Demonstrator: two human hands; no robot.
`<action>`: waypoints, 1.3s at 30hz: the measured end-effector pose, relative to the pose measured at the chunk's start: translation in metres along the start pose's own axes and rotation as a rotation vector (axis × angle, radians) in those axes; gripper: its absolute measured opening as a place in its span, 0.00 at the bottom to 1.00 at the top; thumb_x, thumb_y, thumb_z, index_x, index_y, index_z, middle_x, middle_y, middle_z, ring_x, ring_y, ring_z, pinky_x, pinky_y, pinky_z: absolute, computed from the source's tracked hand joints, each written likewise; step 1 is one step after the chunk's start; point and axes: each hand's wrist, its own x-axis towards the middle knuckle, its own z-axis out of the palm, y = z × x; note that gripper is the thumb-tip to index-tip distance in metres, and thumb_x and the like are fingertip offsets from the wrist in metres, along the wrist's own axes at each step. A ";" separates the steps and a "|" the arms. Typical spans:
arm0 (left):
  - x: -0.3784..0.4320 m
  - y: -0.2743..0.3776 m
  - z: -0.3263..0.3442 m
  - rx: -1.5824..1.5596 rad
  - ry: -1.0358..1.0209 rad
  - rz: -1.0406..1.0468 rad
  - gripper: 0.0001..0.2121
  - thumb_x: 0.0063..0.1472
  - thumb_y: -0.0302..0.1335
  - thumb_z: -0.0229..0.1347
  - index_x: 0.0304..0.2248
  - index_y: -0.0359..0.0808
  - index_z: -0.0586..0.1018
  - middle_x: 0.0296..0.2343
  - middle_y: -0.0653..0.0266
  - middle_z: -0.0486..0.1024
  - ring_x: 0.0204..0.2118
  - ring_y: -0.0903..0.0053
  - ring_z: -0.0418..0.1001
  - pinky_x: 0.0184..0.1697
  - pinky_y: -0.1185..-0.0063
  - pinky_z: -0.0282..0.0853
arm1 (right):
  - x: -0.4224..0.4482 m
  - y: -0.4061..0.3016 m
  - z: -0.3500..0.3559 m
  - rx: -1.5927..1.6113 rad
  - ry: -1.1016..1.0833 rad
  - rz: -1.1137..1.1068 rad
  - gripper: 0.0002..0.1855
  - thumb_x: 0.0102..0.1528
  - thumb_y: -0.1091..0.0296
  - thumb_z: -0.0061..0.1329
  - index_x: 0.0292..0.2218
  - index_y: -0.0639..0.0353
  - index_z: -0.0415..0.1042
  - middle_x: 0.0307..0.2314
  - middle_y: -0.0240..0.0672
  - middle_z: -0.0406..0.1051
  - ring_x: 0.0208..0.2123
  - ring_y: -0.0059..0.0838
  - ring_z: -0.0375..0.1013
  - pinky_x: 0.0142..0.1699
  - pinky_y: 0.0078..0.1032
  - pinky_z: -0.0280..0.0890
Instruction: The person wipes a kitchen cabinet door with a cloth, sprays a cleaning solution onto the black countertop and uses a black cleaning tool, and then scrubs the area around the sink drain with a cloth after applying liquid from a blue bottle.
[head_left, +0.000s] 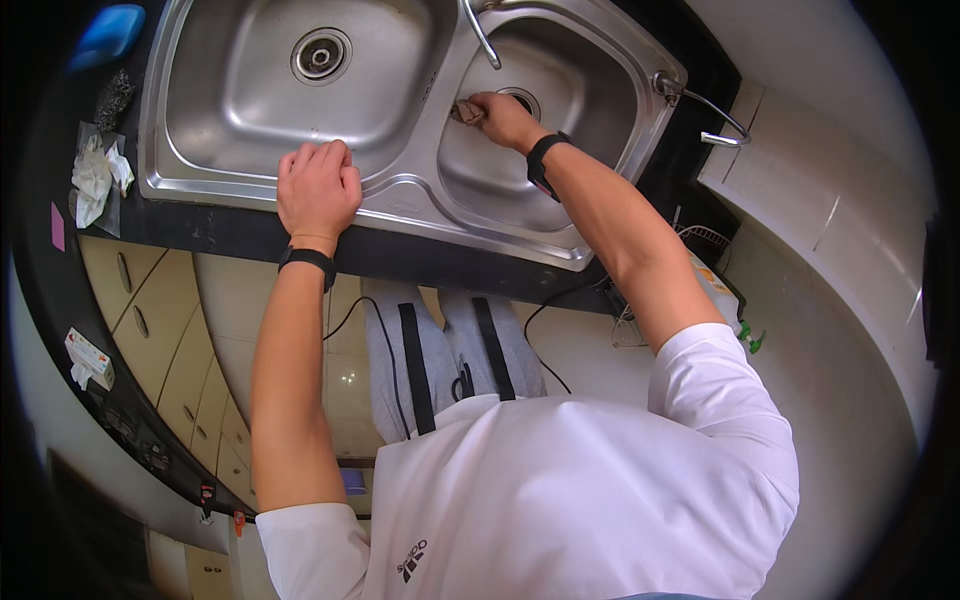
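Observation:
My right hand (510, 120) reaches into the smaller right bowl of a stainless steel double sink (405, 161), gripping a crumpled brown cloth (469, 112) against the bowl's left wall. Just beyond that hand is the right drain (523, 100), partly hidden by it. My left hand (319, 187) rests on the front rim of the larger left bowl, fingers curled over the edge; nothing shows in it. A curved metal faucet spout (484, 41) hangs over the divider between the bowls. The left bowl's drain (321, 57) is in plain view.
On the dark counter at the left lie a steel wool scourer (115, 101), a clear plastic bag with white crumpled material (91, 184) and a blue object (109, 34). A tissue box (90, 358) stands farther along. A second curved spout (724, 139) juts out at the sink's right corner.

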 end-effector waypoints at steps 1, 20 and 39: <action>-0.001 0.001 0.000 -0.009 0.009 0.009 0.01 0.54 0.26 0.52 0.26 0.42 0.75 0.25 0.71 0.76 0.34 0.72 0.73 0.45 0.73 0.64 | -0.008 -0.003 -0.007 0.031 -0.086 0.074 0.19 0.54 0.77 0.44 0.47 0.61 0.75 0.41 0.53 0.77 0.46 0.57 0.74 0.53 0.38 0.68; 0.007 -0.010 0.012 -0.007 0.083 0.043 0.01 0.54 0.27 0.52 0.27 0.42 0.74 0.26 0.73 0.76 0.34 0.73 0.72 0.43 0.73 0.65 | 0.008 0.016 0.024 -0.171 -0.311 -0.235 0.16 0.52 0.74 0.49 0.43 0.59 0.80 0.42 0.49 0.77 0.45 0.52 0.76 0.50 0.40 0.71; -0.018 -0.025 0.019 -0.068 0.172 0.068 0.02 0.53 0.24 0.52 0.25 0.42 0.73 0.23 0.72 0.74 0.32 0.73 0.72 0.41 0.74 0.65 | -0.009 -0.011 -0.117 -0.593 -0.297 -0.283 0.18 0.52 0.80 0.46 0.43 0.59 0.79 0.39 0.44 0.76 0.44 0.52 0.73 0.50 0.41 0.69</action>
